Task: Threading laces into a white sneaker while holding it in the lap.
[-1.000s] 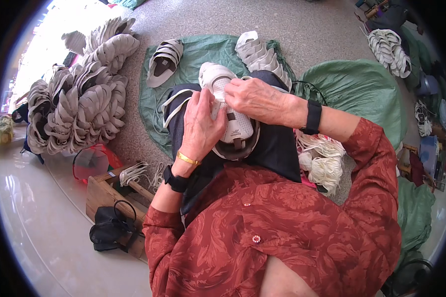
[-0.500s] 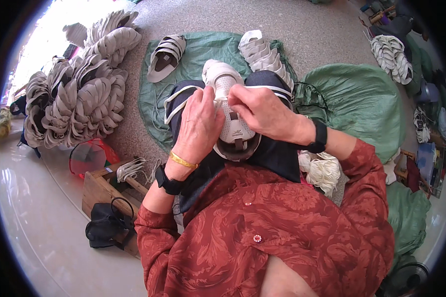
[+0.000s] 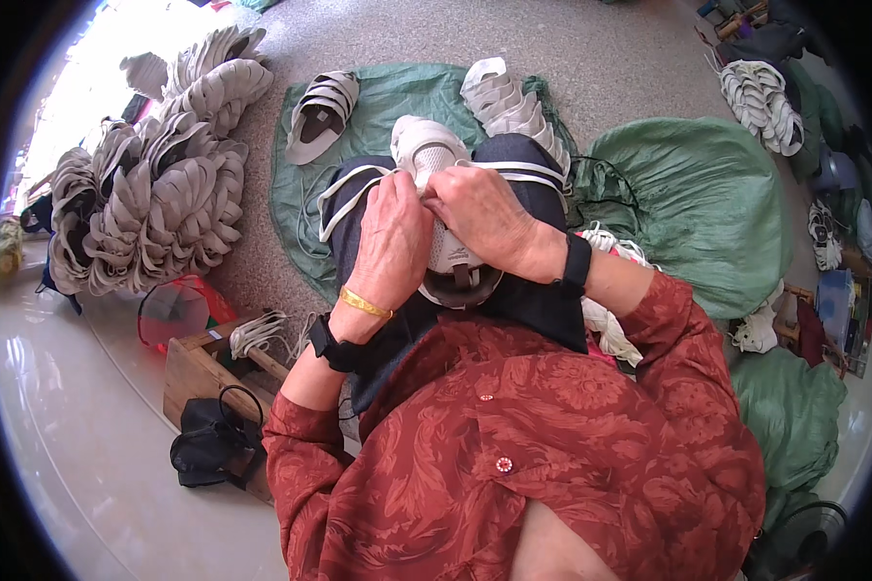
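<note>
A white shoe upper (image 3: 434, 145) rests on my lap between my knees, its toe pointing away and its dark-lined opening toward me. A white shoelace (image 3: 525, 171) trails from it over both knees in loose ends. My left hand (image 3: 390, 230) lies at the left side of the upper, fingers bent and pinched at its lacing edge. Across the tongue reaches my right hand (image 3: 484, 211), closed with its fingertips meeting the left ones. The fingers hide what exactly they pinch; the lace appears to run into that spot.
Stacked grey-white uppers (image 3: 155, 203) heap up at the left. On the green sheet (image 3: 397, 87) ahead lie a single upper (image 3: 322, 116) and a nested row of uppers (image 3: 513, 107). A wooden stool (image 3: 199, 373) carries laces; a green sack (image 3: 688, 213) spreads at right.
My right hand has moved left and inward across the upper, bringing its fingertips against those of my left hand. The left hand stays nearly in place.
</note>
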Demonstrator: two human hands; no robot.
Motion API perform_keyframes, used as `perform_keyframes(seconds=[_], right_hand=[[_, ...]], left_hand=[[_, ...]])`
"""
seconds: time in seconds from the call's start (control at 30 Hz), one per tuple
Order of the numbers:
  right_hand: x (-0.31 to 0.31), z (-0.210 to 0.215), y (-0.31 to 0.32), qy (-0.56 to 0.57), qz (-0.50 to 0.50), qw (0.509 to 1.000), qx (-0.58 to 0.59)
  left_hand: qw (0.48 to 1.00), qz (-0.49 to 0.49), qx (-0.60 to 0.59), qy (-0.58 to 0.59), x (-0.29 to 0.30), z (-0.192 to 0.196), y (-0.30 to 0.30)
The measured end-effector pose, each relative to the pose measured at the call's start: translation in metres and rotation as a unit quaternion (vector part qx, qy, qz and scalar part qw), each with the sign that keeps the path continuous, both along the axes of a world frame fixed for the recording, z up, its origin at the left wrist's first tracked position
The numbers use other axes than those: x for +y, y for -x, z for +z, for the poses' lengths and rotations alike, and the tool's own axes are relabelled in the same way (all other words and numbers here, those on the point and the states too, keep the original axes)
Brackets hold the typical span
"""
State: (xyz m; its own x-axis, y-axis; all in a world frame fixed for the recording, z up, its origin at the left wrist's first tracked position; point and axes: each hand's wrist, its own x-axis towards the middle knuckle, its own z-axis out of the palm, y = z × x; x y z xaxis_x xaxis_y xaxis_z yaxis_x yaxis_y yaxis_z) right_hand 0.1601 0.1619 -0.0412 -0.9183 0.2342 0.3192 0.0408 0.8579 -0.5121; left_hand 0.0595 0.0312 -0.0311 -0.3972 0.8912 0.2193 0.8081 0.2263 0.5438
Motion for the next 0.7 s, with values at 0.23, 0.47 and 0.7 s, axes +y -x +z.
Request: perform_keyframes(seconds=[0.23,0.47,0.7], right_hand=[[-0.002,0.002,0.002,0.034,-0.014,0.999,0.007],[0.002,0.007,0.001,0.042,-0.015,0.999,0.020],[0.018,0.085,-0.055,0.244,0.020,0.966,-0.088]], left_hand=[[0.999,0.012,-0.023,-0.035,0.001,0.001,-0.004],[0.994,0.043,-0.037,-0.091,0.002,0.005,-0.006],[0.993,0.063,-0.052,-0.080,0.003,0.003,-0.006]])
